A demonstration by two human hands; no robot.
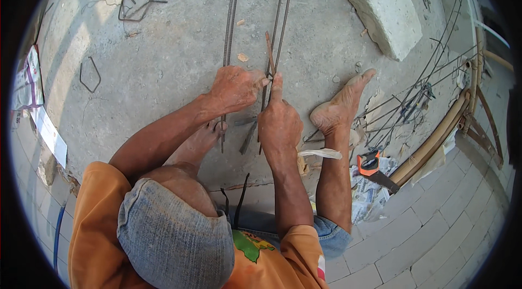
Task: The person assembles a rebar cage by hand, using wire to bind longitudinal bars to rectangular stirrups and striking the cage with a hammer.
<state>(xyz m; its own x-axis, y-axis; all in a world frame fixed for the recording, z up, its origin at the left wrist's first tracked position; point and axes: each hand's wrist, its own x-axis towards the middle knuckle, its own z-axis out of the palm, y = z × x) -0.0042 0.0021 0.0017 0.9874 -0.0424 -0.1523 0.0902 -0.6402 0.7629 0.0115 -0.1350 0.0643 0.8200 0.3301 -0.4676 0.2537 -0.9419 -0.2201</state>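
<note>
Two pairs of long steel reinforcing bars, a left pair (231, 17) and a right pair (283, 9), run away from me over the concrete floor. My left hand (235, 89) is closed above the left pair, with thumb and fingers pinched beside the right pair; whatever they grip is too small to make out. My right hand (280, 123) is closed around a thin rusty rod (269, 50), index finger stretched along it where it meets the right bars. Dark grey strips (248, 139) lie beneath, between my hands; I cannot tell their kind.
Bent steel stirrups (138, 1) lie at the far left, with a single one (90, 75) nearer. A concrete block (380, 11) sits at the far right. To the right are tangled bars (405, 107), bamboo poles (435, 145) and an orange-handled saw (370, 163) on newspaper. My bare feet flank the bars.
</note>
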